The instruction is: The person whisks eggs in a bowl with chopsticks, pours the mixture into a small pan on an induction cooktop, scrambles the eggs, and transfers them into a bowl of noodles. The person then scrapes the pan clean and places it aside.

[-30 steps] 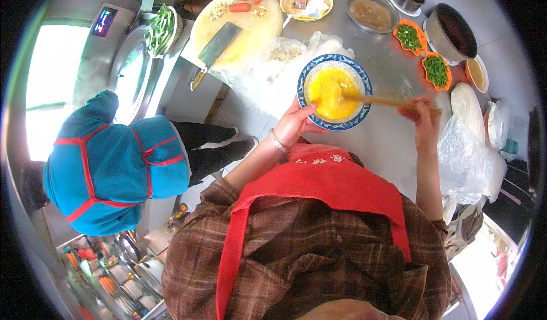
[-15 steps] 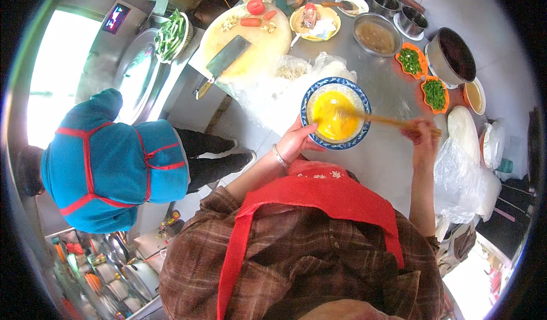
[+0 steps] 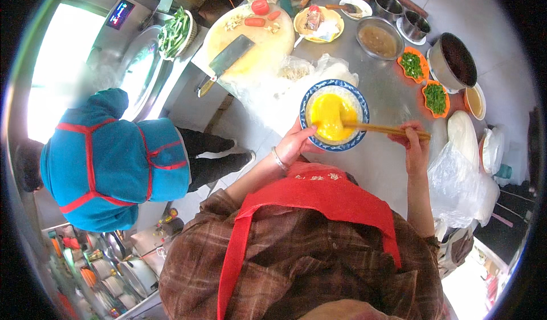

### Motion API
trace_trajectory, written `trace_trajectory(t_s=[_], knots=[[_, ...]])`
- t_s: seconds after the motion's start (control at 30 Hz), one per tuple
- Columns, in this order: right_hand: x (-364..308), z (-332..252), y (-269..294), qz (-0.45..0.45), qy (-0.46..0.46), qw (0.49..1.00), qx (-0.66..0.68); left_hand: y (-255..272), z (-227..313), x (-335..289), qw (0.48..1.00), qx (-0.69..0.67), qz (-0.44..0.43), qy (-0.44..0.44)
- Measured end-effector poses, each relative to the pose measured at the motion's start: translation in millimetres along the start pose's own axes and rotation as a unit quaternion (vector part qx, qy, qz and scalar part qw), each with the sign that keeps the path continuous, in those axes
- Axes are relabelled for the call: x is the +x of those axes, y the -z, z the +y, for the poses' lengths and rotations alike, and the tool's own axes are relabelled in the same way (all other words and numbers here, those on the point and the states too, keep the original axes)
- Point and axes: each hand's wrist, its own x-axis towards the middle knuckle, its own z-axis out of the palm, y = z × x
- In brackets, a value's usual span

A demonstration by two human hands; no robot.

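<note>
My left hand (image 3: pixel 295 143) grips the near left side of a blue-and-white patterned bowl (image 3: pixel 363 100), its thumb over the rim. Inside the bowl is bright yellow beaten egg (image 3: pixel 329 115). My right hand (image 3: pixel 416 140) is closed around a pair of wooden chopsticks (image 3: pixel 379 129), which reach leftward across the rim with their tips in the egg. The bowl is close above the near part of the steel worktop (image 3: pixel 382 98); whether it touches the surface I cannot tell.
A cleaver (image 3: pixel 231 55) lies on a round chopping board (image 3: pixel 279 38) with carrot pieces and a red vegetable. Orange dishes of chopped greens (image 3: pixel 411 64), pots (image 3: pixel 453 60) and plastic bags (image 3: pixel 456 172) line the right. At left, a person in blue (image 3: pixel 108 160) stands beside a large steaming pan (image 3: pixel 139 72).
My right hand has moved slightly left, and the chopsticks, blurred before, now show clearly. The egg's surface has shifted in the bowl. My left hand keeps its hold.
</note>
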Motion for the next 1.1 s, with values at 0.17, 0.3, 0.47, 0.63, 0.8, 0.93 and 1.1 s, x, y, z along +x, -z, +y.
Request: trace_trajectory(t_s=[0.17, 0.3, 0.47, 0.63, 0.8, 0.93, 1.1], knots=[[1.2, -3.5, -1.0, 0.021, 0.014, 1.000, 0.016, -1.4, 0.7, -4.5, 1.000, 0.000, 0.008, 0.019], [8.5, -5.1, 7.1, 0.097, 0.022, 0.994, 0.044, -0.2, 1.1, -5.5, 1.000, -0.001, -0.003, 0.012], [1.8, -1.8, 3.5, 0.053, 0.021, 0.998, 0.019, -1.4, 3.1, -4.6, 1.000, 0.003, 0.000, 0.021], [-0.4, 2.6, 3.9, 0.034, 0.014, 0.999, 0.026, 0.3, 0.5, 0.4, 1.000, -0.002, -0.004, 0.030], [1.4, 3.4, 7.9, 0.046, -0.008, 0.999, 0.020, 3.8, -5.6, 1.8, 0.999, -0.031, -0.012, 0.023], [0.4, 14.4, 7.8, 0.032, 0.021, 0.999, 0.022, 0.4, -2.7, -2.2, 0.999, -0.015, 0.020, 0.037], [3.8, 8.6, 5.1, 0.022, 0.046, 0.999, 0.011, 8.5, -8.0, -7.2, 0.999, -0.035, -0.002, 0.030]])
